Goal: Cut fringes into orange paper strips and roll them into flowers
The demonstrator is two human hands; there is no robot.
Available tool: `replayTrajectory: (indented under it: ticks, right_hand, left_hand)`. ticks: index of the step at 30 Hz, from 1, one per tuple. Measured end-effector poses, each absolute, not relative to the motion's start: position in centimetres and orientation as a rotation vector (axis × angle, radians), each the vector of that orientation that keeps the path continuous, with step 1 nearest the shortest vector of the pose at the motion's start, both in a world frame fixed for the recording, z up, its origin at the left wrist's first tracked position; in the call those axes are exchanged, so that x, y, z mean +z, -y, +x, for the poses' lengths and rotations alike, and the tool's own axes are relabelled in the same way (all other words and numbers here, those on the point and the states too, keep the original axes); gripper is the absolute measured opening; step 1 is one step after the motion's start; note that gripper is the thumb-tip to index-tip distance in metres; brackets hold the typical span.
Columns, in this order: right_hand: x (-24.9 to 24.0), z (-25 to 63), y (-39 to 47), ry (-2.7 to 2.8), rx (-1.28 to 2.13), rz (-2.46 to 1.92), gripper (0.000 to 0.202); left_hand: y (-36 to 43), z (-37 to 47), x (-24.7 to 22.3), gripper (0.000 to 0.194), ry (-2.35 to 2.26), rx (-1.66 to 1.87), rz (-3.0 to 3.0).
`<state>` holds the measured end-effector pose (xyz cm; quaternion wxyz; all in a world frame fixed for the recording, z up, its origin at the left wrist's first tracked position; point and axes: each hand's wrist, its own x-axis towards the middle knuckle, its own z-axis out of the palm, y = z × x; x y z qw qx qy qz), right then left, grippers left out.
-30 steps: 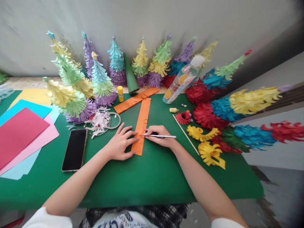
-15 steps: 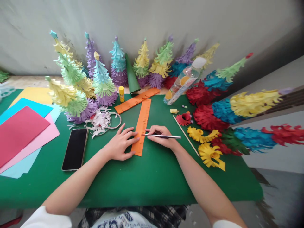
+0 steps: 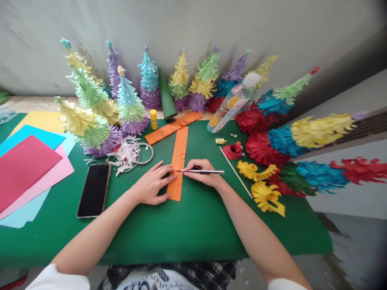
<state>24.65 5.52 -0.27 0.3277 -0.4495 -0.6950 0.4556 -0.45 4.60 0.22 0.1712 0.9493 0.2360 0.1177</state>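
An orange paper strip (image 3: pixel 179 151) lies lengthwise in front of me, with short slits along its right edge. My left hand (image 3: pixel 153 184) lies flat beside it, fingers apart, the fingertips resting on its left side. From the right, my right hand (image 3: pixel 202 172) grips a slim, pen-shaped craft knife (image 3: pixel 208 172). The knife's thin tip is over the strip, close to my left fingertips. Beyond, a second orange strip (image 3: pixel 163 132) with a fringed edge lies slantwise and meets the top of the first.
A phone (image 3: pixel 94 190), white paper scraps (image 3: pixel 127 153) and coloured sheets (image 3: pixel 30 171) lie left. Fringed paper trees (image 3: pixel 148 76), a green cone (image 3: pixel 167 96), glue stick (image 3: pixel 153 119) and bottle (image 3: pixel 231 105) stand behind. Right are a thin stick (image 3: pixel 236 172) and yellow paper curls (image 3: pixel 266 196).
My right hand has moved slightly left, bringing the knife tip further across the strip. The strip has turned a little, its far end leaning less to the right. My left hand stays on it.
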Motion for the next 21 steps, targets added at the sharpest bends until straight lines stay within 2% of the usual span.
replayTrajectory:
  ticks: [21]
  right_hand:
    - [-0.35, 24.64, -5.77, 1.898, 1.149, -1.15, 0.017]
  left_hand:
    - [-4.69, -0.49, 0.18, 0.058, -0.698, 0.333, 2.685]
